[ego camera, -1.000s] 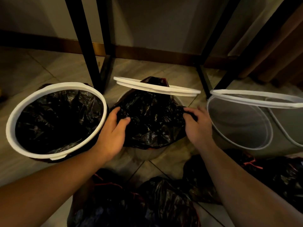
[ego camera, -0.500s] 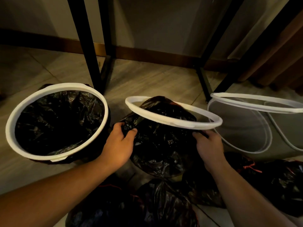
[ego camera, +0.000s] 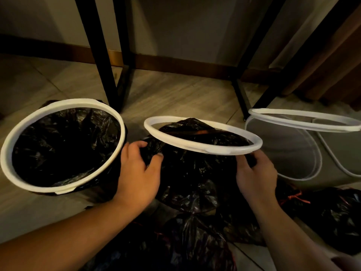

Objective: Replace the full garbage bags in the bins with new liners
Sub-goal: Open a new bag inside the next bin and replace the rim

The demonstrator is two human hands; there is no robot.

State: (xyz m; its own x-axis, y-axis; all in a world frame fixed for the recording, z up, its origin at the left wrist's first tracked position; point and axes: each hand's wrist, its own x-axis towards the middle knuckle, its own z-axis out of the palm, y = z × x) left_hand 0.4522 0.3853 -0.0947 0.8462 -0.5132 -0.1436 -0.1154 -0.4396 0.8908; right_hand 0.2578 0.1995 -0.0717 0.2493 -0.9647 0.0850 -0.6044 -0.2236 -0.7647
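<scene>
A black-lined middle bin (ego camera: 195,173) is tilted toward me, its white ring (ego camera: 203,147) resting loosely across the top with black liner bulging through it. My left hand (ego camera: 138,173) grips the liner on the bin's left side. My right hand (ego camera: 256,175) holds the right side, just under the ring. At the left stands a bin (ego camera: 64,145) with a white rim and a black liner fitted inside. At the right a pale bin (ego camera: 293,149) has no liner, and its white ring (ego camera: 304,122) hangs loose above it.
Several tied full black garbage bags (ego camera: 195,243) with red ties lie on the tiled floor in front of me and to the right (ego camera: 341,216). Black table legs (ego camera: 101,55) stand behind the bins, and a brown curtain (ego camera: 332,61) hangs at the far right.
The middle bin has been tipped and drawn closer to me. Its white ring has swung down and forward over the liner. Both hands shifted up along its sides.
</scene>
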